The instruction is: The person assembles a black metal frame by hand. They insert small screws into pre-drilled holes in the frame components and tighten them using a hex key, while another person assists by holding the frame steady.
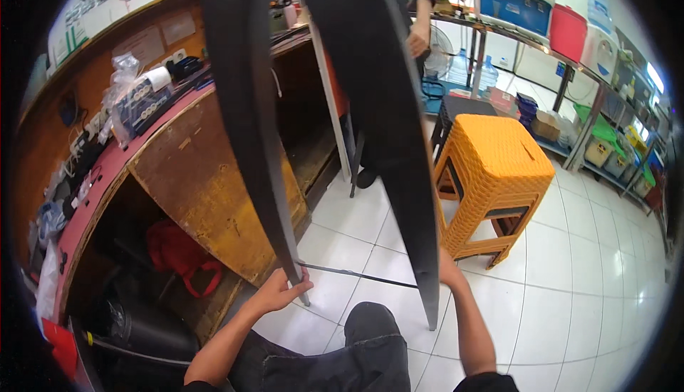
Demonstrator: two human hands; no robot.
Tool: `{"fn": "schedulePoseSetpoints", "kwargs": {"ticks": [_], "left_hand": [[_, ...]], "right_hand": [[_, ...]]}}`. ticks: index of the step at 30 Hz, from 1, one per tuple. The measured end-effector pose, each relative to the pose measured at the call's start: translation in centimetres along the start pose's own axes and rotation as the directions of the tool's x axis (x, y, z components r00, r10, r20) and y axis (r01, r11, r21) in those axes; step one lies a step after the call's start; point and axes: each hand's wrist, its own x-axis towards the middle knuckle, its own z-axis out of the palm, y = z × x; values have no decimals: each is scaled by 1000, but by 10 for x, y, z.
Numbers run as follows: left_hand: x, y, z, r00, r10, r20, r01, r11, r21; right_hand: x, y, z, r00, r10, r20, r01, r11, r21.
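Note:
A large black piece of furniture fills the middle of the view, with a long tapering left leg [246,121] and a wider right leg [385,121]. Its upper part runs out of the picture. A thin dark crossbar [356,275] spans the legs low down. My left hand [278,296] is closed round the left leg close to its lower end, thumb lying across it. Against the outer edge of the right leg rests my right hand [447,269]. Its fingers are hidden behind that leg.
Stacked orange woven-pattern stools [491,171] stand close on the right. Left is a pink-topped counter [107,171] with a leaning brown board [206,185] and a red bag [182,256] beneath. Beyond the legs shows another person's hand [419,38]. White tiles [556,306] cover the floor.

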Motion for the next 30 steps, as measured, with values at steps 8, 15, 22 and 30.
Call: {"fn": "schedulePoseSetpoints", "kwargs": {"ticks": [8, 15, 22, 30], "left_hand": [[-1, -12, 12, 993, 106, -43, -111, 981, -157], [-7, -46, 7, 997, -60, 42, 56, 994, 95], [-7, -40, 14, 998, -61, -21, 62, 997, 52], [3, -29, 17, 992, -128, -17, 129, 987, 98]], "right_hand": [[158, -43, -60, 925, -182, -334, 148, 981, -124], [-39, 10, -6, 993, 31, 118, -41, 996, 80], [-204, 27, 50, 715, 697, -53, -532, 591, 606], [-183, 6, 47, 898, 417, -138, -399, 906, 142]]}}
